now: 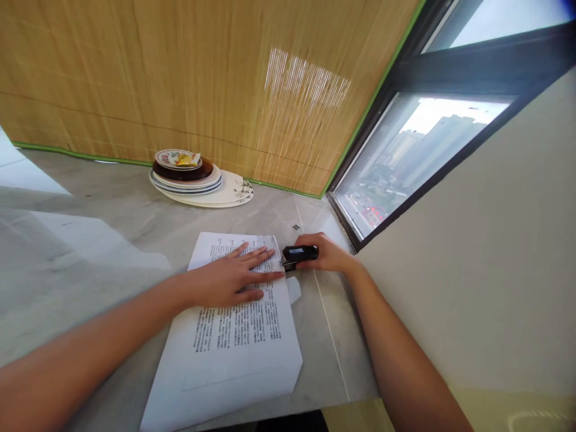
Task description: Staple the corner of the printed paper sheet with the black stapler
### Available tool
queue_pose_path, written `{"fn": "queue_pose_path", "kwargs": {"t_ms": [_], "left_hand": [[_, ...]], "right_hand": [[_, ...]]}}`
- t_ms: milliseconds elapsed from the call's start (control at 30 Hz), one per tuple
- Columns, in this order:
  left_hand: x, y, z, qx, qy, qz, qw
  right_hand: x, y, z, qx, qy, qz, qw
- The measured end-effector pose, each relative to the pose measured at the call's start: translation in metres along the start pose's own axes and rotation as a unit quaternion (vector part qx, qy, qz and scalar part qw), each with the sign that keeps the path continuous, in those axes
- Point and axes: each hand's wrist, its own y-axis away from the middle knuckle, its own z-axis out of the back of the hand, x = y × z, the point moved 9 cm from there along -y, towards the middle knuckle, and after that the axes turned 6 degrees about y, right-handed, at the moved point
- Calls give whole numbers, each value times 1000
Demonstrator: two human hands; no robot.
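Printed sheets of paper (238, 360) lie on the grey marbled surface, with rows of dark text across their upper half. Spread flat over that text, my left hand (229, 276) presses on the paper, fingers pointing toward its right edge. My right hand (328, 253) grips a black stapler (300, 252) from its right end. The stapler's front end meets the right edge of the sheets, close to my left fingertips. Whether its jaws are pressed together on the paper I cannot make out.
Behind the paper stands a stack of plates (186, 183), topped by a small yellow packet (186, 159). A bamboo blind (180, 72) hangs along the back. Small dark bits (296, 227) lie near my right hand. A dark-framed window (414, 156) and a pale wall (495, 240) bound the right side.
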Motion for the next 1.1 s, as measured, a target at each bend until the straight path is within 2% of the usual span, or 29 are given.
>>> {"fn": "queue_pose_path", "kwargs": {"t_ms": [133, 267, 333, 400, 433, 467, 533, 567, 633, 733, 800, 900, 967, 1033, 1100], "left_hand": [[5, 0, -4, 17, -7, 20, 1000], [4, -3, 1, 2, -8, 17, 1000], [8, -3, 19, -71, 4, 25, 997], [23, 6, 51, -212, 6, 70, 975], [32, 15, 68, -293, -1, 101, 951], [42, 28, 82, -367, -17, 136, 920], [57, 50, 100, -458, -48, 195, 866], [64, 58, 104, -481, -56, 216, 848], [73, 68, 109, -503, -58, 240, 828], [81, 73, 109, -508, -49, 252, 822], [84, 73, 107, -504, -41, 254, 825], [88, 72, 105, -503, -28, 253, 826], [91, 72, 104, -505, -14, 251, 826], [93, 72, 103, -508, 4, 249, 825], [95, 74, 103, -511, 21, 249, 822]], "right_hand": [[-28, 4, 4, -54, -93, -28, 994], [-63, 15, 19, -183, -119, -128, 968], [-75, 22, 27, -265, -156, -191, 932], [-70, 25, 29, -343, -205, -231, 887], [-60, 22, 26, -367, -221, -237, 872], [-44, 15, 20, -371, -226, -233, 870], [-1, -11, -2, -313, -168, -226, 907], [22, -21, -13, -295, -124, -223, 921], [59, -34, -36, -274, -67, -234, 930], [92, -37, -65, -242, -10, -224, 944], [93, -23, -70, -244, 21, -231, 942], [74, 12, -62, -252, 34, -261, 931], [57, 30, -48, -261, 4, -265, 928], [36, 41, -26, -298, -17, -274, 914], [21, 39, -5, -333, 24, -270, 903]]}}
